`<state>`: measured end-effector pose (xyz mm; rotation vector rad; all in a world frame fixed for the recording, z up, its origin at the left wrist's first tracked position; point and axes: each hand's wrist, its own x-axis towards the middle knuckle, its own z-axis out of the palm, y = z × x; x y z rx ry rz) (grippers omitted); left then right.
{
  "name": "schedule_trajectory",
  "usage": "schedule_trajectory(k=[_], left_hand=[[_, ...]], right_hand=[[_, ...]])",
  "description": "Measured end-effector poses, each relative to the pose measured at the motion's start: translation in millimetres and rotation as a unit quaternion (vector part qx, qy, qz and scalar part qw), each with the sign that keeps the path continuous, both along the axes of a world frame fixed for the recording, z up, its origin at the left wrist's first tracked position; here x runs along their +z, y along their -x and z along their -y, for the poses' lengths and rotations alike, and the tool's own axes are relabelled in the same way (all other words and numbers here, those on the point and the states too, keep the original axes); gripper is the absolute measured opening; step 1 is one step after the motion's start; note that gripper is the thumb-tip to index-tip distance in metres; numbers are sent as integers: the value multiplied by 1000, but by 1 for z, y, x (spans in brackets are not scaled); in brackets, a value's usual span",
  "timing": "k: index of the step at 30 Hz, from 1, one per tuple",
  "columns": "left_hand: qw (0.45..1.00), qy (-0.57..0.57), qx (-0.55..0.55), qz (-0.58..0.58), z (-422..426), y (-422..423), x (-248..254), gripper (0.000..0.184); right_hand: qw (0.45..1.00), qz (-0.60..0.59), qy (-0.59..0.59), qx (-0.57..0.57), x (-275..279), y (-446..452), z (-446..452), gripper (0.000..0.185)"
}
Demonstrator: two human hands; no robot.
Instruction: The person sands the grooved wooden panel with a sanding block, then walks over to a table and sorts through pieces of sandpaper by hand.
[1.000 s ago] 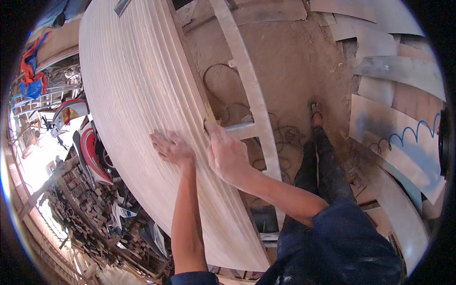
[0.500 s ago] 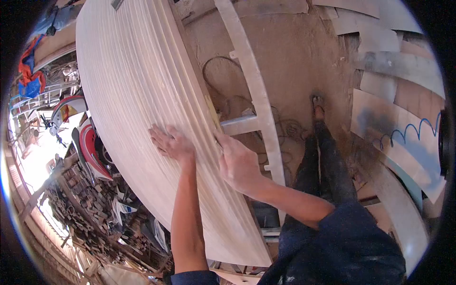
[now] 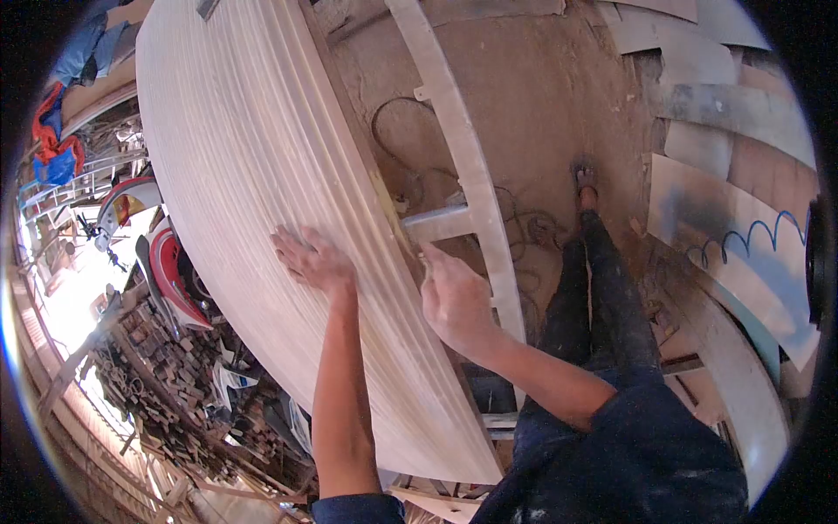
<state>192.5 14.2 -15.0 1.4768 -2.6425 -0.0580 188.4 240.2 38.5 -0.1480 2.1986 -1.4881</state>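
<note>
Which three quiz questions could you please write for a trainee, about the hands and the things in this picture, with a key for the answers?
1. How does the left hand rest on the ridged panel?
a) closed in a fist
b) palm down, fingers spread
c) palm up

2. True or false: the right hand is curled at the long edge of the panel, on the side nearer the metal frame.

3. Fill in the colour: the wavy line seen against the pale board is ____.

Key: 1: b; 2: true; 3: blue.
</note>
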Motion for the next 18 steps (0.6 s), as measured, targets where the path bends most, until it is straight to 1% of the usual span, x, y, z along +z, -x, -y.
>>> schedule_trajectory(k=[1, 2, 4, 6, 7, 8, 9, 10, 12, 13, 14, 16, 18], left_hand=[[1000, -1, 0, 1, 0, -2, 0, 59], [1000, 3, -1, 0, -1, -2, 0, 59], [1000, 5, 2, -6, 1, 0, -3, 59], [1000, 24, -10, -14, 1, -4, -5, 58], [1000, 23, -3, -13, 1, -5, -5, 58], [1000, 21, -4, -18, 0, -6, -4, 58], [999, 19, -8, -26, -1, -2, -3, 58], [999, 18, -5, -28, -2, 2, 1, 58], [1000, -12, -9, -20, -6, 2, 7, 58], [1000, -13, -5, -19, -4, -1, 5, 58], [1000, -7, -10, -19, -1, -2, 3, 58], [1000, -3, -10, -19, 1, -2, 0, 58], [1000, 5, -16, -10, 2, -2, -2, 59]], right_hand=[[1000, 1, -1, 0, 0, -7, 1, 51], [999, -19, 8, 25, 1, -17, 3, 48], [998, -44, 14, 53, 1, -11, -3, 47], [984, -30, 174, -28, -7, 13, -30, 39], [987, 77, 136, -29, -4, 35, -35, 32], [978, 184, 95, -31, -5, 57, -37, 27], [985, 78, 137, -72, -28, 66, -25, 25], [977, -29, 178, -112, -50, 76, -8, 22], [973, -110, 177, -97, -62, 106, 13, 21], [974, -108, 177, -94, -63, 115, 20, 21], [980, -37, 189, -50, -62, 124, 27, 23], [980, 35, 196, -2, -69, 124, 35, 28], [964, -45, 264, 5, -77, 118, 40, 37]])
